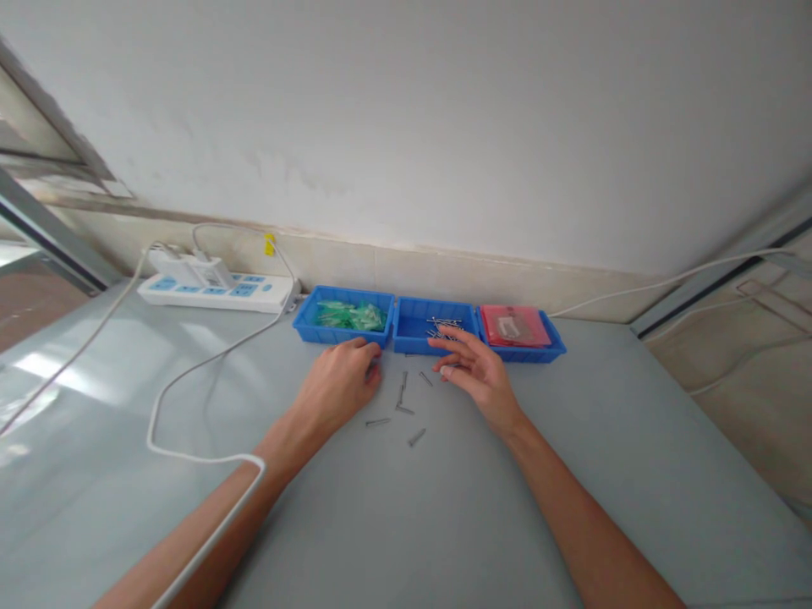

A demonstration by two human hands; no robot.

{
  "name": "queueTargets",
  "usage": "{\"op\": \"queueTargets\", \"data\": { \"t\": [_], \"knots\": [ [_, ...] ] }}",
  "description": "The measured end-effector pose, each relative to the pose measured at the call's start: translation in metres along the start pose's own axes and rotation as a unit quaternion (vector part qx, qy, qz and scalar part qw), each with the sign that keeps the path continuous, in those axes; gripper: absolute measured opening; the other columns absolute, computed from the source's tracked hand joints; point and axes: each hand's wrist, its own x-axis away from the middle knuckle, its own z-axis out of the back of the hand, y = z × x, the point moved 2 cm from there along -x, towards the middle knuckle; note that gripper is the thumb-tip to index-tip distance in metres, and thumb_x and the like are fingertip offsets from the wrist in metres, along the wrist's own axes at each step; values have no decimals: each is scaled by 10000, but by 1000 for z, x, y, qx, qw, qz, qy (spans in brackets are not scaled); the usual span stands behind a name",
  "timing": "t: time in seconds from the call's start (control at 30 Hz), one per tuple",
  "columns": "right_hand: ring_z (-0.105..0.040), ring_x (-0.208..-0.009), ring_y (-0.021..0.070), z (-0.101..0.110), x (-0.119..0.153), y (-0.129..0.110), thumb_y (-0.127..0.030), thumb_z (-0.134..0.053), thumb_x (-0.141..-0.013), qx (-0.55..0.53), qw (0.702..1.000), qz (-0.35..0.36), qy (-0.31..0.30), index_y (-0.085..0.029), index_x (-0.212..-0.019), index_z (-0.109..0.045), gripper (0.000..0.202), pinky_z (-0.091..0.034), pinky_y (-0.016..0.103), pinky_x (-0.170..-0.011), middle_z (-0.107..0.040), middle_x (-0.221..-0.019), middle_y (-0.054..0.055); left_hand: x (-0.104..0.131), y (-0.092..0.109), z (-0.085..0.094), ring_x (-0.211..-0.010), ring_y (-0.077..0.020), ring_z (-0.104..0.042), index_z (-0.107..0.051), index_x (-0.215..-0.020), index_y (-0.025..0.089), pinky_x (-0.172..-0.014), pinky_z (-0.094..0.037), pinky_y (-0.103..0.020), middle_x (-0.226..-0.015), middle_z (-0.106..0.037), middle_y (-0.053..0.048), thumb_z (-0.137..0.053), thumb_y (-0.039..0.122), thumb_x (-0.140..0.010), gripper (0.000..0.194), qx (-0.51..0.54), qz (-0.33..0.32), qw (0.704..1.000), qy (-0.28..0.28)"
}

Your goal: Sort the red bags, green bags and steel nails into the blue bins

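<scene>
Several screws (417, 437) lie scattered on the grey table between my hands. My left hand (346, 378) rests on the table in front of the left blue tray (306, 326), its fingers curled; whether anything is under them is hidden. My right hand (479, 372) is just in front of the middle blue tray (412, 345), fingers apart, with nothing visible between them. More screws (447, 323) lie in the middle tray. Green plastic pieces (348, 315) fill the left tray, and red plastic packets (515, 327) lie on the right blue tray (551, 351).
A white power strip (266, 294) with plugged-in adapters stands at the back left. Its white cable (209, 459) loops across the table and over my left forearm. Behind the trays rises the wall (412, 152). Metal frame posts border both sides.
</scene>
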Motion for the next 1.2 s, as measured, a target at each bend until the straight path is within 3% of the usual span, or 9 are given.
{"op": "queueTargets", "data": {
  "t": [0.17, 0.27, 0.5, 0.63, 0.73, 0.9, 1.0, 1.2],
  "knots": [
    [-699, -846, 168, 0, 0, 2, -213, -721, -785, -6, 1000, -3, 5, -308, -1238, -645, 469, -547, 343, -777, -726, -1229, 50, 3, 2, 6, -974, -299, -697, -731, -1118, 206, -760, -554, -363, -1105, -727, -91, -533, 204, -861, 324, -17, 27, 999, 21],
    [-696, -823, 160, 1, -1, 2, -205, -721, -784, -11, 1000, 0, 2, -308, -1222, -652, 456, -547, 338, -772, -729, -1207, 45, 7, -4, 7, -1073, -348, -662, -742, -1095, 195, -757, -560, -391, -1152, -715, -123, -521, 125, -829, 352, -68, 56, 996, -3],
    [-696, -815, 165, -1, -1, 7, -236, -725, -794, -8, 1000, -12, -16, -300, -1238, -639, 456, -565, 358, -798, -728, -1179, 47, 7, -13, 0, -948, -299, -711, -715, -1161, 175, -816, -548, -386, -1100, -706, -132, -388, -5, -857, 481, -57, 33, 997, -39],
    [-696, -799, 160, -3, -1, 7, -240, -728, -789, -3, 1000, -18, -18, -292, -1234, -639, 457, -573, 354, -797, -733, -1170, 48, 5, -3, -4, -942, -268, -709, -653, -1253, 184, -838, -544, -361, -1064, -697, -122, -382, -22, -859, 520, 6, -3, 1000, -26],
    [-698, -784, 153, -4, -1, 7, -230, -717, -786, 3, 1000, -25, -11, -285, -1225, -643, 449, -576, 340, -783, -741, -1138, 46, 4, 6, -6, -888, -234, -695, -594, -1290, 201, -817, -554, -353, -1040, -672, -99, -397, 19, -884, 487, 95, -58, 994, 14],
    [-707, -828, 176, -5, 1, 9, -210, -698, -796, 63, 998, -23, -21, -248, -1143, -694, 349, -566, 338, -783, -757, -991, 42, 6, 15, -9, -868, -163, -657, -531, -1186, 229, -805, -590, -314, -1057, -595, -49, -480, 90, -887, 334, 286, -146, 943, 86],
    [-707, -843, 185, -8, 2, 10, -205, -691, -799, 79, 995, -19, -55, -231, -1079, -735, 285, -555, 341, -791, -762, -931, 40, 7, 18, -11, -869, -135, -650, -495, -1184, 247, -778, -614, -285, -1085, -555, -29, -524, 103, -877, 341, 351, -157, 920, 79],
    [-695, -782, 192, -12, 3, 8, -242, -684, -801, 95, 991, -18, -92, -221, -905, -783, 145, -537, 344, -751, -778, -881, 41, 8, 21, -12, -918, -119, -653, -481, -1234, 256, -837, -622, -279, -1154, -531, -32, -548, 104, -898, 375, 369, -194, 907, 53]
  ]
}}
